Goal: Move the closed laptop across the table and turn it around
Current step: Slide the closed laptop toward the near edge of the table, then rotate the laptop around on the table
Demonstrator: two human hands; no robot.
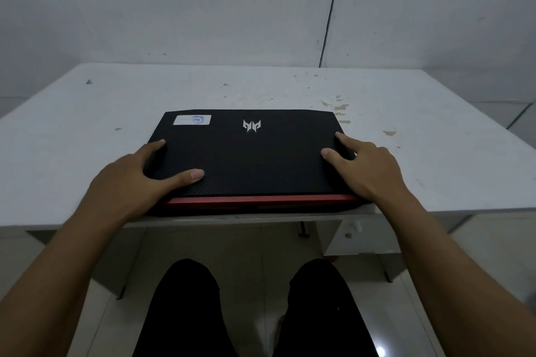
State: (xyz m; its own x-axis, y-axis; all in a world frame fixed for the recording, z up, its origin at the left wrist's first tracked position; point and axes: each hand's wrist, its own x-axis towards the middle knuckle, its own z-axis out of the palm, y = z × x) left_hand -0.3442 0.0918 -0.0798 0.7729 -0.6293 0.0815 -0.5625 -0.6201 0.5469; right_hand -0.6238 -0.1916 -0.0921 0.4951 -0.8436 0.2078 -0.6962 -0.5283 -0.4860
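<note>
arms extended | left hand [136, 175] grips laptop [246, 159] edge | right hand [369, 171] likewise

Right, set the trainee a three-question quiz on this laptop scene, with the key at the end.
1. True or false: the closed laptop lies along the far edge of the white table.
2. In which corner of the lid is the white sticker? A) far left B) far right C) near right
3. Fill in: the strip along the laptop's near edge is ____.

Key: 1 false, it lies at the table's near edge; 2 A; 3 red.
</note>
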